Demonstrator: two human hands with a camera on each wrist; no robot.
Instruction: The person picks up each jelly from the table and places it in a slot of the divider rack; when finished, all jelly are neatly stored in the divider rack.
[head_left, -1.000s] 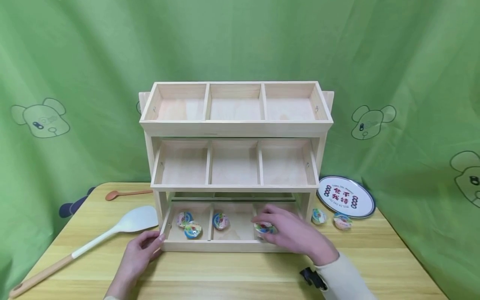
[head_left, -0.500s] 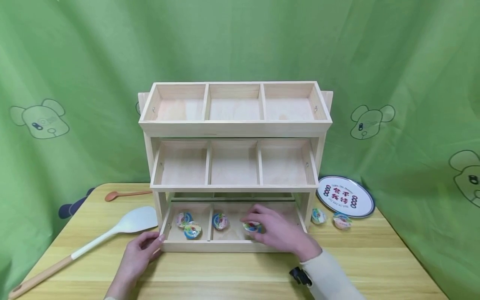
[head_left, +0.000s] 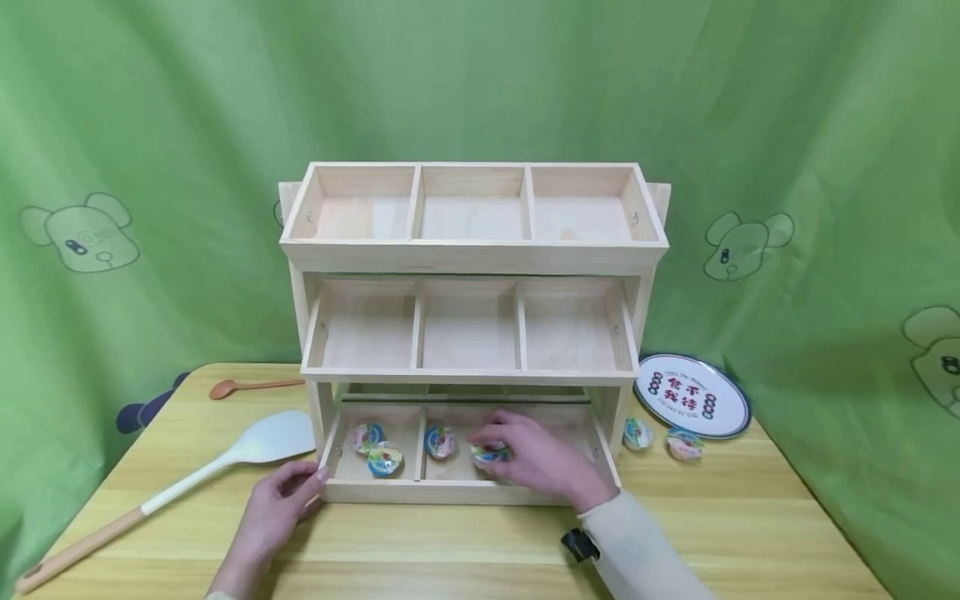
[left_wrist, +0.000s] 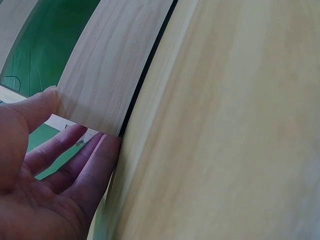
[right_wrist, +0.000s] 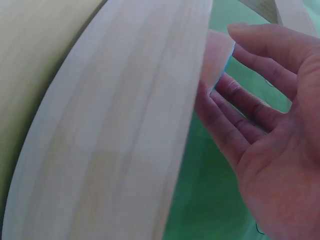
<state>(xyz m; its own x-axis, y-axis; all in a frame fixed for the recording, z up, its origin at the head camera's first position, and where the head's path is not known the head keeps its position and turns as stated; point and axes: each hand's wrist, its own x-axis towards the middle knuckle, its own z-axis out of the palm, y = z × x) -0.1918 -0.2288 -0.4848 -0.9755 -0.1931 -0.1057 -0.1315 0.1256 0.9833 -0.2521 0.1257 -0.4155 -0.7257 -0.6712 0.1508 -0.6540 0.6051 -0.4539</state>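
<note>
In the head view, my right hand (head_left: 536, 458) holds a small jelly cup (head_left: 489, 452) with a printed lid over the middle compartment of the wooden rack's bottom tray (head_left: 450, 492). Its pinkish side (right_wrist: 219, 55) shows between thumb and fingers in the right wrist view. Left of it, another jelly cup (head_left: 440, 442) lies in the same compartment. Two more, a pink-and-blue jelly cup (head_left: 367, 437) and a yellow-and-blue jelly cup (head_left: 385, 459), sit together in the left compartment. My left hand (head_left: 277, 517) grips the tray's front left corner, thumb on its upper edge (left_wrist: 62, 100).
Above stand the rack's middle tray (head_left: 468, 377) and top tray (head_left: 472, 257), each with three compartments. Right of the rack are two jelly cups (head_left: 638, 434) and an oval plate (head_left: 693, 396). A white spatula (head_left: 273, 437) and a small reddish spoon (head_left: 225, 388) lie left.
My right hand has moved left with the jelly cup, from around the right divider into the middle compartment's span. The left hand keeps its place at the tray corner.
</note>
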